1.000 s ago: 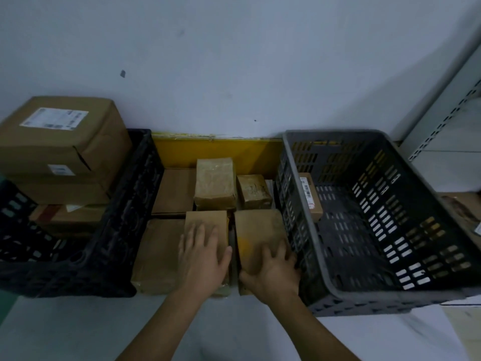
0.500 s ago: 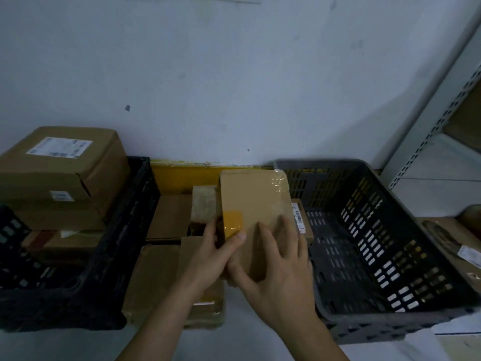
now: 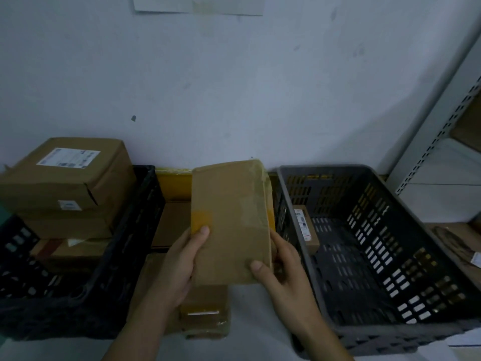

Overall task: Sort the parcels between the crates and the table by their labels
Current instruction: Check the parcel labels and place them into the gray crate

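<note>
I hold a flat brown cardboard parcel upright in front of me, its plain taped face toward the camera, no label showing. My left hand grips its lower left edge with the thumb on a yellow tape patch. My right hand grips the lower right corner, thumb on the front. A grey crate stands to the right with one small labelled parcel inside. A black crate to the left holds stacked boxes, the top one with a white label.
More brown parcels lie on the white table between the crates, in front of a yellow board. A metal shelf upright rises at the right, with a parcel on the lower shelf. The wall is close behind.
Both hands have lifted the parcel off the table pile and tipped it upright, higher than half a second ago. My view has tilted upward toward the wall.
</note>
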A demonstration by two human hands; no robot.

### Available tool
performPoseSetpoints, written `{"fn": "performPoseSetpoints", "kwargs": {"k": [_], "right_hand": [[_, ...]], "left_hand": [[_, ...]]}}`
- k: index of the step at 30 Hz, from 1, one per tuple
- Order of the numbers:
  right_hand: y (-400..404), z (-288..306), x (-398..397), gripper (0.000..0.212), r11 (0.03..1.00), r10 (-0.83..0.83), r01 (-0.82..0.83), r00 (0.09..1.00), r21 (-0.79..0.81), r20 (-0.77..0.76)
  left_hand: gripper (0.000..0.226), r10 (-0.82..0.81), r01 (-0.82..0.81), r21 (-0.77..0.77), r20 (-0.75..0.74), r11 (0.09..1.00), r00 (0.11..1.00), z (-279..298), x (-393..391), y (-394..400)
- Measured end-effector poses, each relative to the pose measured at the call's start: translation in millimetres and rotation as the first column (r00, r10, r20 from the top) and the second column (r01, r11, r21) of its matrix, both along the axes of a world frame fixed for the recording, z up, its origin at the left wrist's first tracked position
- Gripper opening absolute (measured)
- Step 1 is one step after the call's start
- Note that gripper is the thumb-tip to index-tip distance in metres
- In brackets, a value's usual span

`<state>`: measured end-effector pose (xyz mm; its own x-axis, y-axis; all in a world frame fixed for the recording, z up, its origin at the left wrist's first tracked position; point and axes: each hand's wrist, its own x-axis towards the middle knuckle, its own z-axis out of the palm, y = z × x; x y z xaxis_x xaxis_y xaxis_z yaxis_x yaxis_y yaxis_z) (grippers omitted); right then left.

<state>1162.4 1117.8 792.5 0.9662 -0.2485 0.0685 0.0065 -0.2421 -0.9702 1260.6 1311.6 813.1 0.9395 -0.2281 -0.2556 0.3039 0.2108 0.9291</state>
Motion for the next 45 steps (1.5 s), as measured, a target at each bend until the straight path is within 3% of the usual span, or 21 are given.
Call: {"fn": "performPoseSetpoints", "kwargs": {"k": [2, 4, 8, 10, 14, 20, 24, 27, 32, 35, 37, 39, 41, 43, 45], "right_hand": [[3.0, 1.1, 1.4, 0.092, 0.991, -0.088, 0.090, 0.996, -0.098, 0.023], [10.1, 1.7, 0.5, 0.097, 0.953, -0.162, 0.176, 0.984, -0.247, 0.076], [25.2, 1.1, -4.2, 0.095, 0.865, -0.143, 0.243, 0.958, -0.439, 0.248], [25.9, 0.3, -3.6, 0.076, 0.896, -0.121, 0.228, 0.951, -0.380, 0.285], [15.4, 4.9, -0.1, 0.029, 0.950, -0.178, 0.252, 0.921, -0.182, 0.347], [11.2, 4.3, 1.6, 0.061, 0.970, -0.232, 0.208, 0.945, 0.123, 0.229], [10.3, 13.7, 4.9, 0.076, 0.959, -0.237, 0.197, 0.952, 0.203, 0.193], [3.4, 8.3, 6.1, 0.061, 0.969, -0.142, 0.117, 0.985, 0.218, 0.101], [-9.3, 9.2, 8.1, 0.083, 0.925, 0.096, -0.087, 0.995, 0.371, -0.006], [-15.1, 12.5, 10.9, 0.086, 0.932, 0.155, -0.133, 0.987, 0.338, -0.040], [-15.4, 16.0, 12.9, 0.084, 0.960, 0.068, -0.058, 0.997, 0.273, -0.026], [-14.3, 18.3, 14.3, 0.085, 0.990, -0.071, 0.068, 0.997, 0.124, 0.025], [-10.5, 19.5, 14.3, 0.094, 0.988, -0.144, 0.148, 0.987, -0.049, 0.077], [-4.4, 19.5, 14.3, 0.100, 0.977, -0.165, 0.174, 0.983, -0.122, 0.085], [3.1, 20.6, 13.6, 0.104, 0.970, -0.169, 0.181, 0.982, -0.160, 0.084]], "left_hand": [[0.043, 0.090, -0.156, 0.276, 0.238, 0.948, 0.967, -0.1, 1.4, -3.6], [0.052, 0.110, -0.267, 0.365, 0.397, 0.892, 0.911, 8.8, -4.2, -9.9], [0.107, -0.170, 0.006, 0.439, 0.336, 0.898, 0.926, 16.2, -10.2, -21.9], [0.114, -0.206, 0.085, 0.405, 0.267, 0.910, 0.941, 18.1, -9.1, -21.3], [0.090, -0.185, 0.117, 0.275, 0.236, 0.954, 0.954, 17.8, -8.4, -16.4], [0.083, -0.172, 0.136, 0.166, 0.230, 0.977, 0.958, 16.0, -7.8, -12.3], [0.077, -0.155, 0.145, 0.063, 0.200, 0.987, 0.967, 12.5, -8.4, -14.6], [0.072, -0.140, 0.143, -0.007, 0.163, 0.990, 0.977, 8.3, -5.9, -15.8], [0.079, -0.128, 0.146, -0.129, 0.136, 0.981, 0.982, 1.8, -1.8, -14.4], [0.079, -0.110, 0.121, -0.150, 0.081, 0.981, 0.991, 2.9, -2.2, -15.0], [0.069, -0.073, 0.080, -0.057, 0.111, 0.995, 0.991, 8.0, -1.2, -17.9], [0.057, -0.005, -0.031, 0.149, 0.234, 0.988, 0.972, 13.7, -0.5, -22.2], [0.058, 0.006, -0.126, 0.288, 0.386, 0.949, 0.923, 22.1, -4.0, -27.4], [0.055, -0.032, -0.160, 0.362, 0.470, 0.918, 0.882, 25.7, -7.3, -33.7], [0.072, -0.115, -0.134, 0.445, 0.488, 0.885, 0.865, 26.2, -8.3, -37.3]]}}
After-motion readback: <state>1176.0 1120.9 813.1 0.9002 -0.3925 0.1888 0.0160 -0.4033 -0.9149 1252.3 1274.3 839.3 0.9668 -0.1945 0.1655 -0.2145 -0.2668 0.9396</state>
